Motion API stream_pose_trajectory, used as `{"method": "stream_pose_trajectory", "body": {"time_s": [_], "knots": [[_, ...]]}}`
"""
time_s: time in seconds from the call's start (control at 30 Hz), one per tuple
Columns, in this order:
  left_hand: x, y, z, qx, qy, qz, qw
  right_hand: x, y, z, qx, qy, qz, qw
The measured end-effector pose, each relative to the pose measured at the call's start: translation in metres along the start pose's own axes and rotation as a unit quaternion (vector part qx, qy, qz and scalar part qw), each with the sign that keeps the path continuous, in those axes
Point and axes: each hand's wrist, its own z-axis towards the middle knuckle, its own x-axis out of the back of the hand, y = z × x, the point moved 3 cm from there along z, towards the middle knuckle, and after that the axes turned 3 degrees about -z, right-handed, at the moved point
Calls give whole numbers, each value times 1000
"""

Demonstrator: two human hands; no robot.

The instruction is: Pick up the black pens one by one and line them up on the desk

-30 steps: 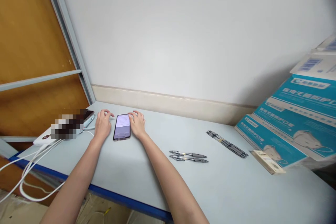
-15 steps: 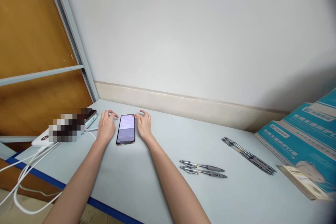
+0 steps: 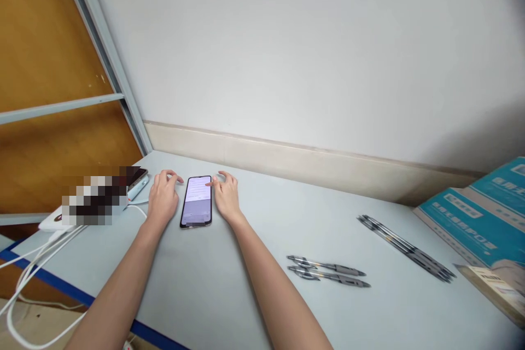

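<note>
A smartphone (image 3: 197, 202) lies flat on the pale table, its screen lit with a light page above a greyer lower half. My left hand (image 3: 163, 197) rests on the table just left of it, fingers loosely curved and holding nothing. On the phone's right side is my right hand (image 3: 225, 194); one finger reaches over the upper right part of the screen, and the others are apart. Whether that fingertip touches the glass I cannot tell. Two grey-gripped pens (image 3: 328, 272) lie to the right of my right forearm.
More pens (image 3: 406, 249) lie together farther right, near blue boxes (image 3: 471, 224) and a small beige box (image 3: 492, 290). At left are a white device (image 3: 51, 223), partly blurred out, and white cables (image 3: 28, 279) hanging over the blue table edge. A wall stands behind.
The view has shifted slightly, so the pens and boxes sit farther right and lower. My right finger has moved a little down the phone's screen. My left hand stays beside the phone.
</note>
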Motion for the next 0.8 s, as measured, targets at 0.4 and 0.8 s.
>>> {"method": "stream_pose_trajectory", "body": {"time_s": [0.4,0.8], "knots": [[-1,0,1,2,-8,-8,1000,2,0,1,-9,8,23,1000],[-1,-1,0,2,-3,-14,1000,-1,1,1,1,-13,-5,1000]]}}
